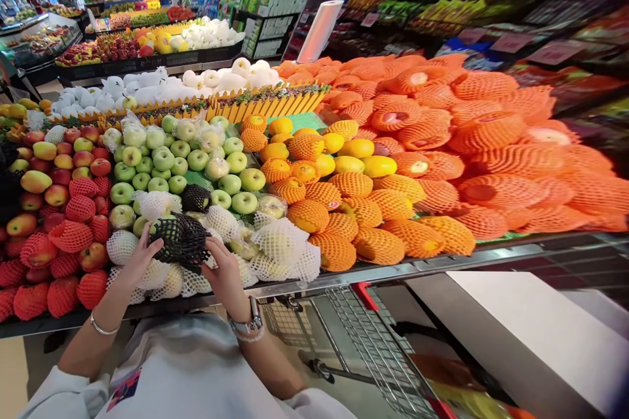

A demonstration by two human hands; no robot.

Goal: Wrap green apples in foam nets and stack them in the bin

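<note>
Both my hands hold one green apple in a black foam net just above the front of the fruit display. My left hand grips its left side, fingers curled on the net. My right hand pinches the net's right edge. Under them lie pale fruits in white foam nets. Behind are loose green apples and another black-netted fruit.
Red apples, some in red nets, fill the left bin. Oranges in orange nets and larger orange-netted fruit spread to the right. A wire shopping cart stands below the metal shelf edge. A plastic bag roll stands behind.
</note>
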